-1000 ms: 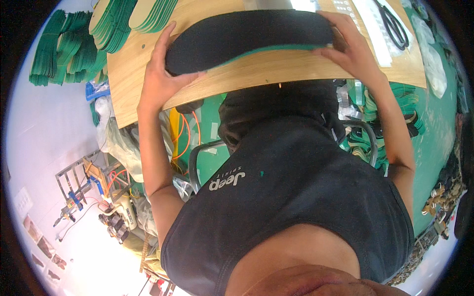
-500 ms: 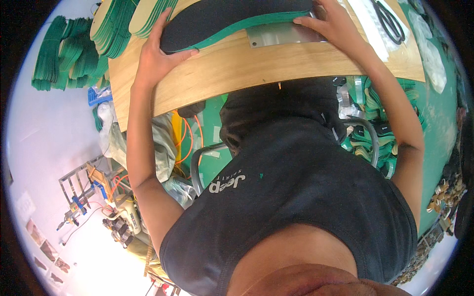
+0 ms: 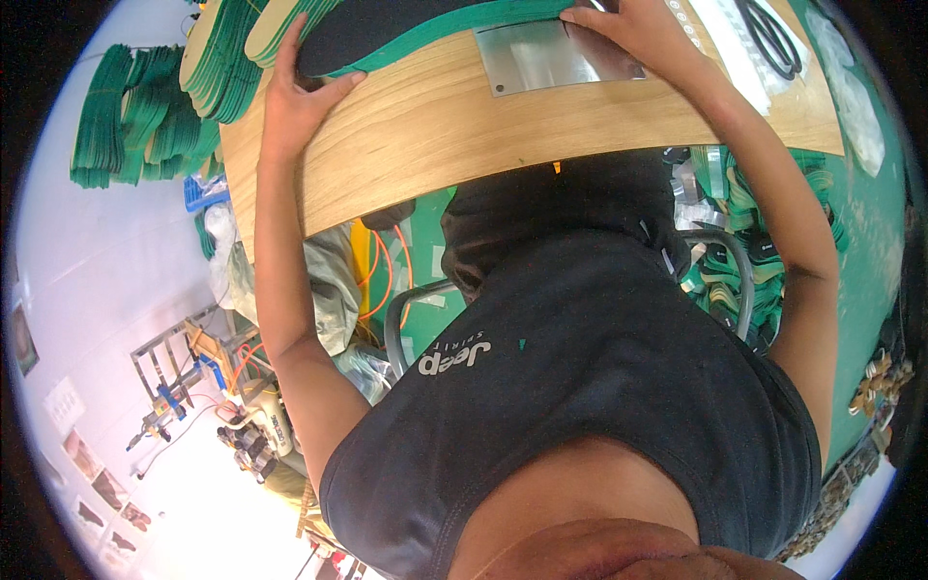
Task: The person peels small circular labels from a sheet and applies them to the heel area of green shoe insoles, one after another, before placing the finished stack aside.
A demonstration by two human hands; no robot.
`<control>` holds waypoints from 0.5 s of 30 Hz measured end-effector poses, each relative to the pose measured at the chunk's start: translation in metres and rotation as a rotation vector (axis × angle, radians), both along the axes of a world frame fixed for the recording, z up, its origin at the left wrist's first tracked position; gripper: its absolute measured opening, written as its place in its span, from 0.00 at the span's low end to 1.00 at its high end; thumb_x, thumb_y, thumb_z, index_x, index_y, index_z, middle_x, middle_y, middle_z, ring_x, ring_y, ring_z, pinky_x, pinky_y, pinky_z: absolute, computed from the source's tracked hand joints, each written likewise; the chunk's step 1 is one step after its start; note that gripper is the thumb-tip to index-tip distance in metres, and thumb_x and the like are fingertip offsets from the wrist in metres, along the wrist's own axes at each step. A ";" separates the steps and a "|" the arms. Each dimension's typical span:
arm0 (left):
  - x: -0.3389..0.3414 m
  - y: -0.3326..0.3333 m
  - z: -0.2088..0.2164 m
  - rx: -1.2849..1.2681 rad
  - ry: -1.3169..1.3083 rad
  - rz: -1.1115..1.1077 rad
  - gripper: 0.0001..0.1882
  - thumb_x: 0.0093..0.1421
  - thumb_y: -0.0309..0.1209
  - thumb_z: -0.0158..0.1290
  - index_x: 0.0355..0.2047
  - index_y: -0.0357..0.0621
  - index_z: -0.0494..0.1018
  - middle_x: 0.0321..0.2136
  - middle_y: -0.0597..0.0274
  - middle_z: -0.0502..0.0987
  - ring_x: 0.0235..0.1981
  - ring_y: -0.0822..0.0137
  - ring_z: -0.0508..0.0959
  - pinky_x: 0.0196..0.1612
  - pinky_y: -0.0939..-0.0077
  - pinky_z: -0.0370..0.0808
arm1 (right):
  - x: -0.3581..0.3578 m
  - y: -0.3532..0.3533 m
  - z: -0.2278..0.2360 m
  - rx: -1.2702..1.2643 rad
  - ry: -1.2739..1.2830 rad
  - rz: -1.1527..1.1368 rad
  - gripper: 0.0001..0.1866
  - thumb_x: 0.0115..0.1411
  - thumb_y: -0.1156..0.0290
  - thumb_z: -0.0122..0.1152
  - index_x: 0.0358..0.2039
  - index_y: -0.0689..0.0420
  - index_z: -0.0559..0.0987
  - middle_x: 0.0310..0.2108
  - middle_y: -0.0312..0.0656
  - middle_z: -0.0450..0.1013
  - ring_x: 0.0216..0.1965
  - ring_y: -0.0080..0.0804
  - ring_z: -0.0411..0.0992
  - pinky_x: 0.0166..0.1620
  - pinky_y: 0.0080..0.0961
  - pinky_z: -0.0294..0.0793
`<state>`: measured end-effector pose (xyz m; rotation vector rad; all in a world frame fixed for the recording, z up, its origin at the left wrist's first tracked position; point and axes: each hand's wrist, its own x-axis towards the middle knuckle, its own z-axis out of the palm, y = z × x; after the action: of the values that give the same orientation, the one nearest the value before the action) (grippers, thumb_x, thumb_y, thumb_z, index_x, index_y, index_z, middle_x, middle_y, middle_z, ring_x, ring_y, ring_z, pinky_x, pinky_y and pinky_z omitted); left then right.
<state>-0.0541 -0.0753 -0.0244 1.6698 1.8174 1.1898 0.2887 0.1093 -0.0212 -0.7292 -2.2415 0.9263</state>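
Note:
A stack of shoe insoles (image 3: pixel 387 34), black on top with green edges, lies lengthwise near the upper edge of the view, partly cut off by it. At its left end, my left hand (image 3: pixel 298 106) grips it with the thumb along the near side and the fingers round the end. My right hand (image 3: pixel 652 39) holds the other end, its thumb on the near edge; the other fingers are mostly out of sight. Just nearer than the stack, a shiny metal plate (image 3: pixel 556 63) rests on the wooden tabletop (image 3: pixel 425 130), below my right thumb.
Stacks of green and cream insoles (image 3: pixel 227 58) stand at the table's left edge, with more bundles (image 3: pixel 145 116) beyond. White sheets (image 3: pixel 725 48) and a black looped cord (image 3: pixel 770 39) lie at the right. Below are a chair frame (image 3: pixel 739 261), a heap of insoles (image 3: pixel 754 261) and orange hoses (image 3: pixel 391 271).
Both hands have shifted the insole stack away from me and slightly left. More of the metal plate shows, and the whole view has moved a little.

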 end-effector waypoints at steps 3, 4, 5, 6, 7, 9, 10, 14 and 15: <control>0.004 0.001 0.001 0.018 -0.022 -0.012 0.48 0.49 0.19 0.67 0.68 0.40 0.53 0.54 0.48 0.71 0.48 0.64 0.77 0.46 0.72 0.79 | -0.002 0.001 0.000 -0.047 0.021 -0.014 0.33 0.51 0.79 0.67 0.57 0.62 0.66 0.45 0.50 0.73 0.49 0.42 0.73 0.51 0.33 0.72; 0.004 0.000 0.002 0.020 0.024 -0.014 0.48 0.49 0.18 0.66 0.68 0.40 0.53 0.54 0.48 0.71 0.47 0.64 0.77 0.46 0.72 0.79 | -0.003 0.002 -0.001 -0.076 0.044 -0.016 0.33 0.51 0.78 0.68 0.58 0.62 0.65 0.45 0.50 0.73 0.49 0.42 0.73 0.51 0.33 0.72; 0.005 0.000 0.004 0.025 0.073 -0.016 0.48 0.49 0.18 0.66 0.68 0.40 0.52 0.54 0.48 0.71 0.47 0.64 0.77 0.45 0.72 0.79 | -0.003 0.003 -0.003 -0.075 0.083 -0.006 0.33 0.51 0.78 0.67 0.57 0.62 0.66 0.45 0.50 0.73 0.49 0.42 0.73 0.52 0.33 0.72; 0.006 -0.001 0.006 0.029 0.122 -0.018 0.48 0.50 0.17 0.65 0.68 0.40 0.52 0.54 0.48 0.71 0.47 0.64 0.77 0.45 0.73 0.78 | -0.004 0.004 -0.006 -0.074 0.121 0.003 0.32 0.51 0.78 0.67 0.57 0.62 0.66 0.45 0.50 0.73 0.49 0.43 0.73 0.52 0.33 0.72; 0.007 -0.003 0.006 0.018 0.092 -0.017 0.48 0.50 0.17 0.65 0.68 0.40 0.52 0.54 0.47 0.71 0.47 0.64 0.76 0.45 0.73 0.78 | -0.004 0.005 -0.008 -0.072 0.160 0.013 0.32 0.52 0.78 0.67 0.57 0.63 0.66 0.45 0.51 0.73 0.49 0.43 0.73 0.52 0.34 0.72; 0.006 -0.009 0.004 -0.003 0.031 -0.009 0.48 0.50 0.16 0.64 0.69 0.41 0.51 0.55 0.47 0.70 0.47 0.64 0.76 0.45 0.74 0.78 | -0.004 0.007 -0.007 -0.027 0.018 -0.065 0.31 0.52 0.78 0.67 0.56 0.63 0.66 0.46 0.51 0.73 0.49 0.44 0.73 0.52 0.34 0.73; 0.003 -0.010 0.001 0.011 0.020 -0.015 0.49 0.49 0.21 0.67 0.69 0.42 0.52 0.55 0.45 0.70 0.46 0.65 0.76 0.44 0.74 0.78 | -0.004 0.008 -0.007 -0.005 -0.052 -0.104 0.31 0.52 0.78 0.67 0.56 0.63 0.66 0.46 0.51 0.73 0.50 0.45 0.73 0.53 0.34 0.73; -0.004 -0.015 -0.005 0.038 -0.013 -0.025 0.52 0.46 0.29 0.72 0.68 0.45 0.54 0.56 0.41 0.68 0.45 0.66 0.76 0.40 0.76 0.77 | -0.007 0.004 -0.008 -0.053 0.070 -0.042 0.30 0.53 0.78 0.66 0.55 0.63 0.67 0.46 0.52 0.75 0.51 0.46 0.74 0.53 0.34 0.73; -0.004 -0.017 -0.005 0.039 -0.019 -0.026 0.52 0.46 0.29 0.72 0.68 0.45 0.54 0.56 0.41 0.68 0.45 0.66 0.76 0.40 0.77 0.77 | -0.006 0.001 -0.005 -0.054 0.063 -0.039 0.29 0.53 0.78 0.66 0.55 0.63 0.67 0.46 0.53 0.75 0.51 0.45 0.74 0.53 0.34 0.73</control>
<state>-0.0586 -0.0920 -0.0298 1.6920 1.7668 1.2333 0.2823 0.1104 -0.0261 -0.7544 -2.1474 0.9802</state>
